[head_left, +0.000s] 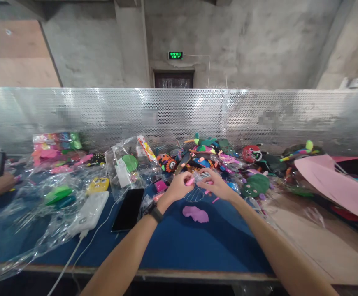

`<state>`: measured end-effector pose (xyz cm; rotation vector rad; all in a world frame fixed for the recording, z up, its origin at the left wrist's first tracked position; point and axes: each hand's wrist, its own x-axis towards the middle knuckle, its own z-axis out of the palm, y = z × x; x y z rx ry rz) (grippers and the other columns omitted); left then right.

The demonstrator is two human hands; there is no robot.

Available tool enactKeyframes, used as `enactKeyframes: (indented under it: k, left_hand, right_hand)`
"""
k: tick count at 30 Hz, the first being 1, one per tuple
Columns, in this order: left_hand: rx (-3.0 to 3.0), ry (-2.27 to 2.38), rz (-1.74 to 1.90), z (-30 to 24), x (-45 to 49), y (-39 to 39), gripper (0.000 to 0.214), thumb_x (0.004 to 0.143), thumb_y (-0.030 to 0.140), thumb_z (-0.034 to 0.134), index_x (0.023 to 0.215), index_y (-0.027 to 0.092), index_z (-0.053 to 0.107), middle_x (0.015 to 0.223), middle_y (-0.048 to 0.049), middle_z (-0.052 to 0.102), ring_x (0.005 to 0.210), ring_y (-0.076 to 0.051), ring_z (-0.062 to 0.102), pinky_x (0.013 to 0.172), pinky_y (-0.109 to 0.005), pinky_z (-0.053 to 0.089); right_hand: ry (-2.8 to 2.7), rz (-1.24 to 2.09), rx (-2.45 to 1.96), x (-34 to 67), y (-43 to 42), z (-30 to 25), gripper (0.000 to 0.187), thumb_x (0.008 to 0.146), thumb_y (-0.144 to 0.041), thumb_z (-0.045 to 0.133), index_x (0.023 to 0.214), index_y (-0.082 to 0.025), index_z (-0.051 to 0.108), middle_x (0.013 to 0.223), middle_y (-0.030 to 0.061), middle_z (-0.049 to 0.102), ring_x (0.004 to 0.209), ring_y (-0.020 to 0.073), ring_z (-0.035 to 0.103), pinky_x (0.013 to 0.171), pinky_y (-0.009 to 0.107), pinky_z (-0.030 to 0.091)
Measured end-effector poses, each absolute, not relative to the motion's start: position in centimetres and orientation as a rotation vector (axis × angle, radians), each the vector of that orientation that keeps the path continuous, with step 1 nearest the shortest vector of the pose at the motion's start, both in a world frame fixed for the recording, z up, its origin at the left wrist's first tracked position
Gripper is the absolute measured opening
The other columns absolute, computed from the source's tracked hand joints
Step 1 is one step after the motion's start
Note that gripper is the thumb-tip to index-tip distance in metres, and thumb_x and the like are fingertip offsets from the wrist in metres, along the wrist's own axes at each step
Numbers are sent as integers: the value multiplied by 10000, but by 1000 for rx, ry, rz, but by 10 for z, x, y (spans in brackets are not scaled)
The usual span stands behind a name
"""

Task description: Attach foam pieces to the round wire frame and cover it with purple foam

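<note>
Pinches a small pink piece (190, 181) in the fingers of the left hand (180, 187), over the blue tabletop (197, 253) and close to the right hand (216, 185), bent toward it beside clear plastic (201, 176) and another bit of pink (208, 192); cannot tell whether grasping either. Has a flat lavender piece (196, 214) lying on the tabletop, nearer the camera than both hands, and wears a dark watch (153, 211) on the left wrist. Has also a black phone (128, 210) and a white power bank (93, 210) to the left, and a crowded row of colourful figures (203, 161) beyond.
</note>
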<state>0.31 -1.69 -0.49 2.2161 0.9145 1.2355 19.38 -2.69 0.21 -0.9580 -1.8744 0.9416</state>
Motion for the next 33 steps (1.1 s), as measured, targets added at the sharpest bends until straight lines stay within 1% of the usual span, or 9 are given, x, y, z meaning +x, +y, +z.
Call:
enactKeyframes:
  k: [4,8,11,14,17,22,26,30,33]
  left_hand:
    - [2209,998,1251,-4,3,-18,69,686,151,578,747,145,546,679,32,548,634,-101,475,591,-206,341]
    - [2117,999,1252,-5,3,-16,104,692,201,625,749,144,560,672,26,561,617,-100,492,586,-207,357]
    - [1915,880,1150,-5,3,-12,210,730,325,648,795,139,573,686,1,590,633,-115,547,624,-227,420]
    - [1756,733,1039,-6,3,-9,285,777,403,611,839,125,610,770,-44,629,735,-142,603,726,-274,475]
    - [1686,728,1068,-5,2,-6,292,737,385,670,847,117,638,808,-54,637,760,-143,608,762,-289,487]
    - [1517,801,1149,-2,2,-5,260,677,332,737,765,113,627,745,-25,610,739,-126,599,785,-302,498]
    - [1437,774,1120,0,-1,-6,263,683,330,737,783,114,626,794,-26,598,773,-119,591,829,-323,502]
    - [1489,755,1022,-2,-4,-8,305,726,391,692,876,127,663,900,-58,600,852,-145,585,842,-344,512]
    - [1557,748,980,-1,-3,-12,326,748,437,656,877,138,677,966,-72,603,905,-171,585,832,-344,521]
  right_hand:
    - [-1924,936,-979,191,-27,0,337,777,-484,599,949,-202,529,700,-17,595,434,74,485,386,199,418]
    - [-1955,834,-1007,194,-22,-2,323,797,-502,563,801,-179,564,719,-10,567,420,66,487,383,201,400]
    - [-1934,710,-1029,200,-18,-3,331,799,-505,559,781,-175,565,716,-17,534,407,61,485,376,198,386]
    - [-1919,653,-1012,207,-14,-2,346,799,-515,552,764,-171,562,705,-20,516,407,59,478,374,194,391]
    - [-1912,611,-1020,211,-12,-2,353,793,-522,551,763,-171,569,725,-10,530,421,61,475,371,190,392]
    - [-1912,573,-1056,215,-12,0,344,791,-510,558,748,-168,561,750,1,550,428,66,491,389,197,403]
    - [-1854,643,-1076,216,-13,2,347,775,-519,575,770,-172,549,738,-5,550,436,80,519,381,195,391]
    - [-1826,668,-1080,216,-14,3,347,758,-518,594,776,-175,551,736,-6,566,430,81,522,379,194,378]
    - [-1836,648,-1055,216,-14,3,342,757,-514,596,772,-174,560,740,-5,576,436,84,530,390,197,386]
